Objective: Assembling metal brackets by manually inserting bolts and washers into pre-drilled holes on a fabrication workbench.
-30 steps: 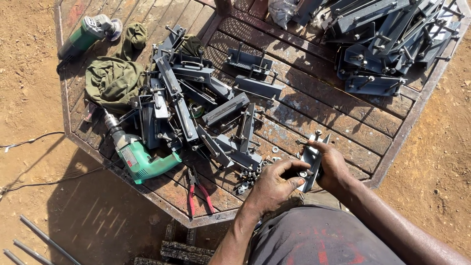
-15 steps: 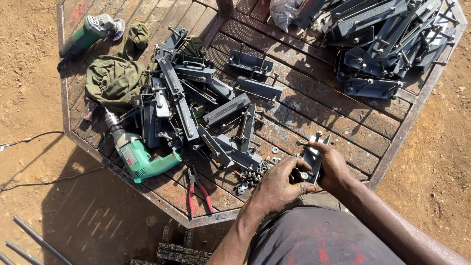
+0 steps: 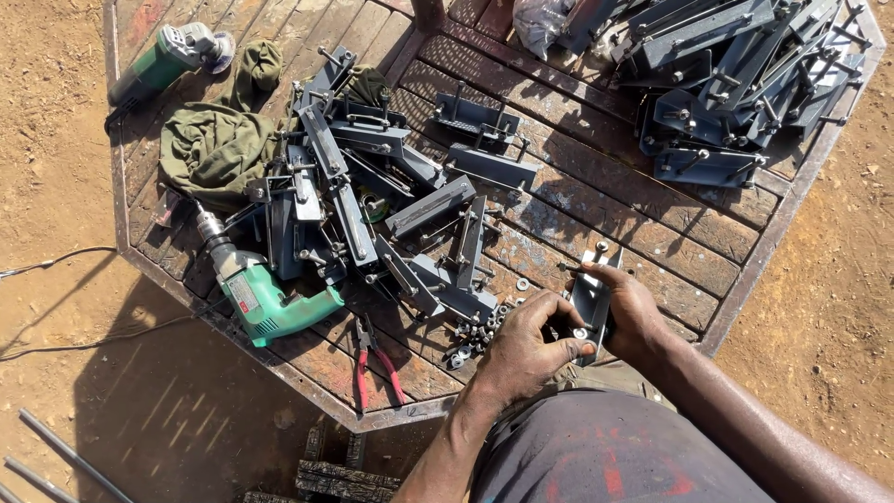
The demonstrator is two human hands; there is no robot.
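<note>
Slatted worktop [image 3: 652, 233] on bare dirt, outdoors — both hands grasp one bracket [image 3: 592, 303], left hand [image 3: 526, 345] beside right hand [image 3: 633, 312].

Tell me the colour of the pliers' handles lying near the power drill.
Red handles on the pliers, seen in the head view.

You are looking at very little of this kind. A small pale rectangular label [image 3: 244, 296] with a reddish edge is sitting on the side of the green power drill [image 3: 265, 296], at the near left of the wooden table [image 3: 652, 224]. At the far edge, just right of the middle, a crumpled clear plastic bag [image 3: 542, 20] is lying beside the far right heap of dark metal brackets [image 3: 736, 74]. No signs or screens are showing anywhere around you.
</note>
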